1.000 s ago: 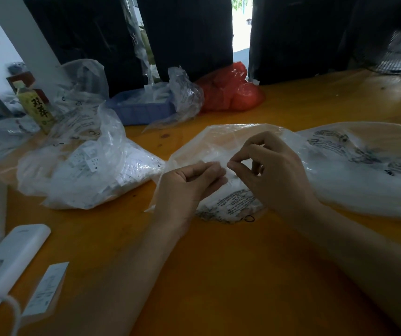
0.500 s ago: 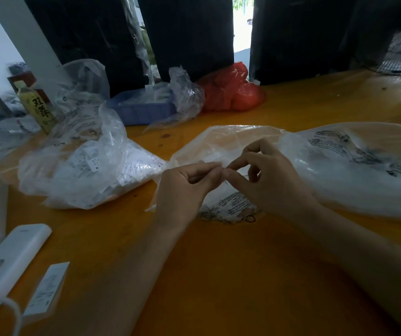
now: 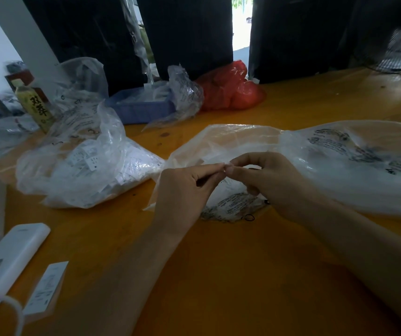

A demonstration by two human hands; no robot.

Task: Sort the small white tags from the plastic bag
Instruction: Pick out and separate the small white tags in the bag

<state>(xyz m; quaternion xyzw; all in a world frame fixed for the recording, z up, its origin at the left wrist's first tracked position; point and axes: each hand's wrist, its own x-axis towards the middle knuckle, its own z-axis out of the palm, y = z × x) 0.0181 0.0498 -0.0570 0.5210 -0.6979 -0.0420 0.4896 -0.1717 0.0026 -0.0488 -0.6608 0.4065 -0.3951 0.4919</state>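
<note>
My left hand point(image 3: 184, 190) and my right hand point(image 3: 274, 183) meet fingertip to fingertip above a clear printed plastic bag point(image 3: 221, 144) lying on the orange table point(image 3: 218, 275). Both pinch something tiny and pale point(image 3: 226, 165) between thumb and forefinger; it is too small to make out clearly. A second clear bag point(image 3: 90, 170) stuffed with small white tags lies to the left. A large flat clear bag point(image 3: 364, 166) with black print lies to the right.
A blue tray point(image 3: 141, 107) with crumpled plastic and a red bag point(image 3: 231, 88) sit at the back. A bottle point(image 3: 35, 105) stands at far left. A white device point(image 3: 7, 265) with a cable and a white label box point(image 3: 46, 287) lie near left. A small black ring point(image 3: 249, 217) lies beside the bag.
My right hand moved left and its fingertips closed against my left hand's fingertips; the two hands now pinch together at one spot.
</note>
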